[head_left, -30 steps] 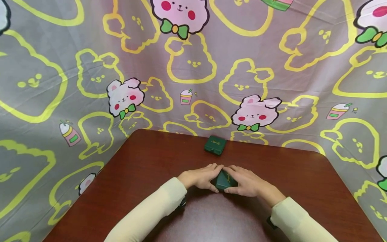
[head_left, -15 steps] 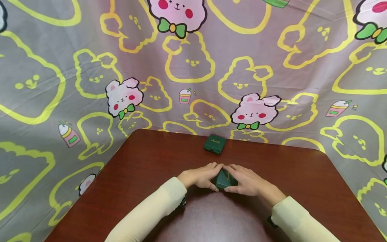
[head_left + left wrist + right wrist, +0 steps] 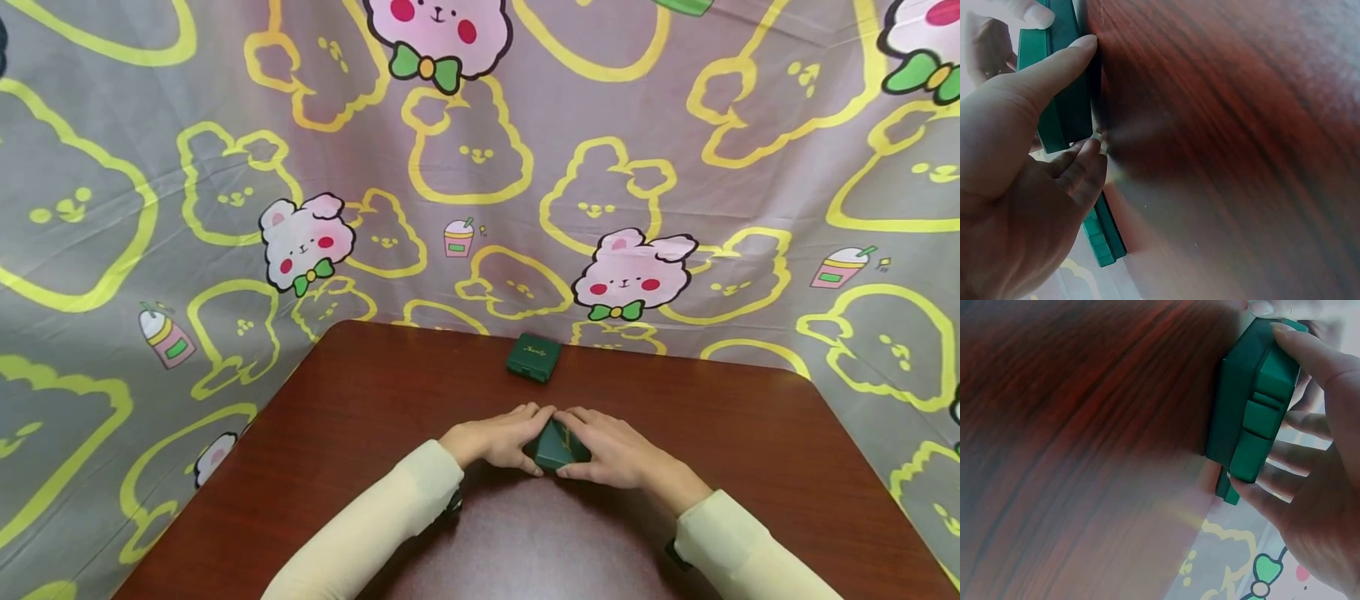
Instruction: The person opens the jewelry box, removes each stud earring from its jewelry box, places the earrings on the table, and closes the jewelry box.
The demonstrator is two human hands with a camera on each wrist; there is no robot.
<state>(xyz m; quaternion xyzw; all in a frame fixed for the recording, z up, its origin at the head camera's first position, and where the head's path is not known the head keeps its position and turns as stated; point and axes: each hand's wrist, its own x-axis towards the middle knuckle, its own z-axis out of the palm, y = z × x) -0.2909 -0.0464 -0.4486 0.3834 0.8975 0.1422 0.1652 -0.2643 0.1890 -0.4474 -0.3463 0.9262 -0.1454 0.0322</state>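
Near box: a dark green, squarish box with gold lettering on top [image 3: 558, 450], between the two hands in the middle of the table, in front of the far box.
Near box lid: lies flat against the base along the seam that shows in the wrist views; the contents are hidden.
Near box side: the right wrist view shows a raised section set between two grooves.
Near box footing: on or just above the tabletop; the views do not settle which.
Far box: a second green, squarish box with gold lettering [image 3: 533, 357], lying flat near the table's back edge, apart from both hands; its lid looks down and its inside is hidden.
Left hand [image 3: 512, 440]: holds the near box from the left, spread only as wide as the box, thumb on the side toward the person, fingers bent round the far corner.
Right hand [image 3: 607, 448]: holds the same box from the right with a like spread, thumb on the near side, fingers along the right side and far end.
Fingertips: those of both hands come together at the far corner; the thumbs stand a little apart.
Sleeves: cream cloth [image 3: 375, 512], covering both forearms.
Table: glossy reddish-brown, wood-grained top [image 3: 375, 383].
Backdrop: grey cloth with yellow outlines and pink cartoon animals [image 3: 465, 167], hanging behind the table.
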